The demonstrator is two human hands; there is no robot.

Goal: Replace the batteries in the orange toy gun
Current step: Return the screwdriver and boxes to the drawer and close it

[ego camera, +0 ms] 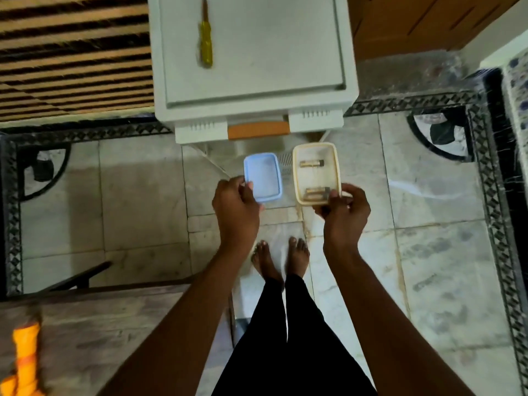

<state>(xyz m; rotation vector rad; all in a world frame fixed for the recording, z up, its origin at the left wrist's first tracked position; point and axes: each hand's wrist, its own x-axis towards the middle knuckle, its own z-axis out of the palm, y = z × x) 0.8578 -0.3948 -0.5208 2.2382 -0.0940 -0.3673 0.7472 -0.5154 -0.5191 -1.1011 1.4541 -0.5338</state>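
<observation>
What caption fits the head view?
Left hand holds blue lid, right hand holds cream box of batteries.

Box (316,172): cream plastic, matt, translucent. Lid (263,176): pale blue plastic, smooth. Batteries (311,163): metallic gold sheen. Screwdriver (205,47): clear yellow plastic handle. Cabinet (251,52): white matt plastic. Floor (445,252): polished marble tile. Toy gun (24,364): orange plastic.

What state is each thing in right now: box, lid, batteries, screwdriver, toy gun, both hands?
Cream box: open, held in the air by the right hand.
Blue lid: off the box, gripped by the left hand.
Batteries: lying loose inside the box.
Yellow screwdriver: lying untouched on the white cabinet.
Orange toy gun: lying on the wooden table, untouched.
</observation>
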